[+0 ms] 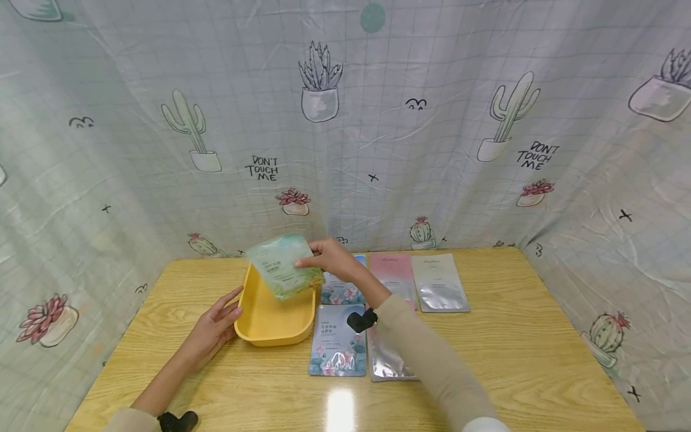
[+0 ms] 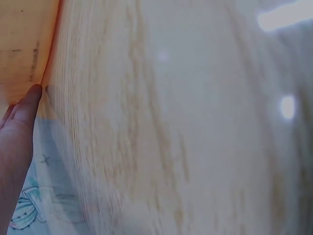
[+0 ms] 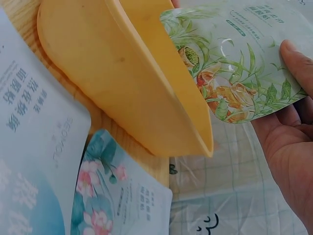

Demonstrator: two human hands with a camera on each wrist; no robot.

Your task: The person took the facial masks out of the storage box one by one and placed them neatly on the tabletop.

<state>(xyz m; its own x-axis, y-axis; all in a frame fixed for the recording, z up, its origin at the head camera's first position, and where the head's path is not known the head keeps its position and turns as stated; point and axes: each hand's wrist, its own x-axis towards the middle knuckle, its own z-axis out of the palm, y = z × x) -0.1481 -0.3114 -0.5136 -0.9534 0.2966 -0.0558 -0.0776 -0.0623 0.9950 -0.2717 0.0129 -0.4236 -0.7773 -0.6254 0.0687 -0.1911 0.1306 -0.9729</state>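
Observation:
Between thumb and fingers, my right hand (image 1: 333, 259) pinches a green face mask packet (image 1: 283, 267) by one edge. The packet is tilted above the open top of a yellow plastic bin (image 1: 275, 340). In the right wrist view, leaves and orange flowers decorate the packet (image 3: 234, 63), and its lower corner overlaps the bin's rim (image 3: 142, 44). My left hand (image 1: 213, 327) lies against the bin's left side, fingers extended, the fingertips at its wall. In the left wrist view, the fingers of this hand (image 2: 19, 122) touch the bin's outer wall (image 2: 24, 49).
Right of the bin lie two blue packets with flowers, the nearer one (image 1: 338, 342) beside a pink and silver packet (image 1: 391, 357) partly under my right sleeve. Farther back are a pink packet (image 1: 391, 270) and a cream-and-silver packet (image 1: 439, 282). A printed curtain (image 1: 378, 138) hangs behind the wooden table (image 1: 259, 390).

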